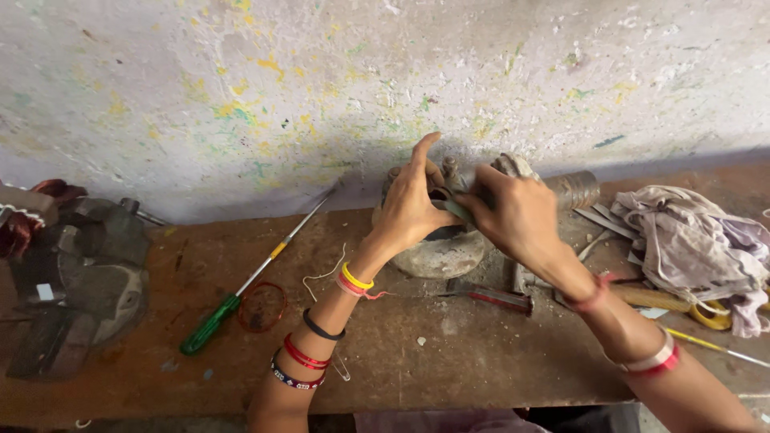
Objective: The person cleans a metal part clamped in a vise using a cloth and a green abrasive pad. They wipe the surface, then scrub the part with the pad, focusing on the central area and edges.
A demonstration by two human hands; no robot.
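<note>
Your left hand (411,204) and right hand (513,212) both gripped the round metal part (437,252) on the bench (449,345).

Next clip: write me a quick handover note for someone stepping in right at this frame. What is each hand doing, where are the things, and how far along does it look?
Left hand: fingers curled on top of the round grey metal part at the back of the workbench, index finger raised.
Right hand: pinching a thin dark strip at the top of that part, touching the left hand.
Nearby: green-handled screwdriver lying at left, bench vise at far left, red-handled tool just in front of the part, crumpled cloth at right.
Done: cannot tell; the hands hide the top of the part.
Left: both hands are on the part, so the work there looks unfinished.
</note>
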